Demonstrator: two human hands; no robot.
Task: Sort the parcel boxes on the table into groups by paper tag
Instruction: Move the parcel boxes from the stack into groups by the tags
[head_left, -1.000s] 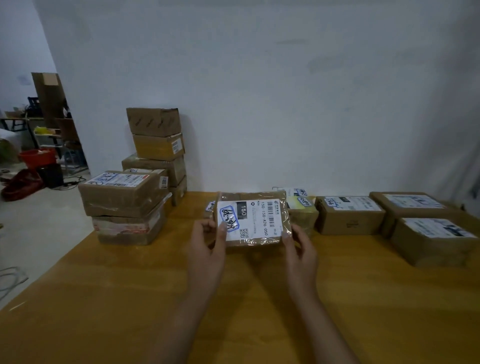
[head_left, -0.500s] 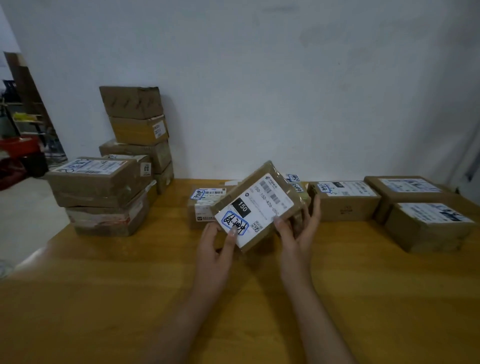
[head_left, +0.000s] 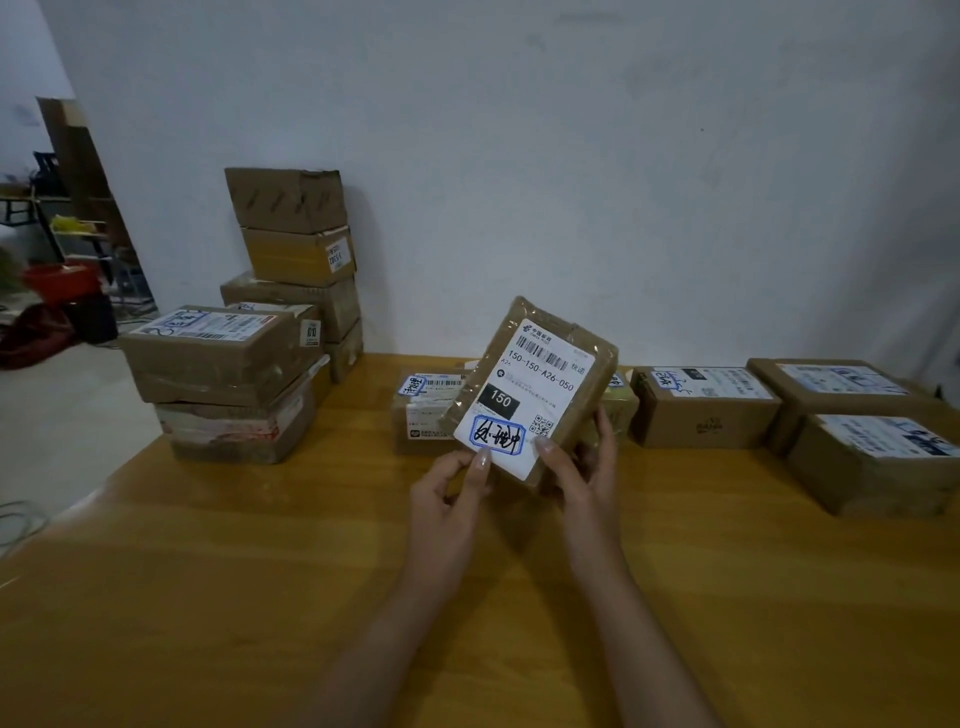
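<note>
I hold a flat brown parcel (head_left: 550, 358) tilted up over the wooden table (head_left: 260, 597), its white shipping label with a blue-outlined paper tag (head_left: 496, 436) facing me. My left hand (head_left: 449, 493) pinches its lower left corner by the tag. My right hand (head_left: 587, 473) grips its lower right edge. Behind it a small parcel with a blue tag (head_left: 423, 410) rests on the table. To the right lie a tagged box (head_left: 701, 408) and two further boxes (head_left: 878, 457), the nearest partly hidden by the held parcel.
At the left, a two-box stack (head_left: 223, 379) stands near the table's edge, with a taller stack (head_left: 298, 260) behind it against the white wall. Beyond the left edge is floor with a red tub (head_left: 60, 280) and clutter.
The parcel has been turned from lying sideways to standing nearly upright on its short end, tag now lowest. Both hands have shifted to its lower corners.
</note>
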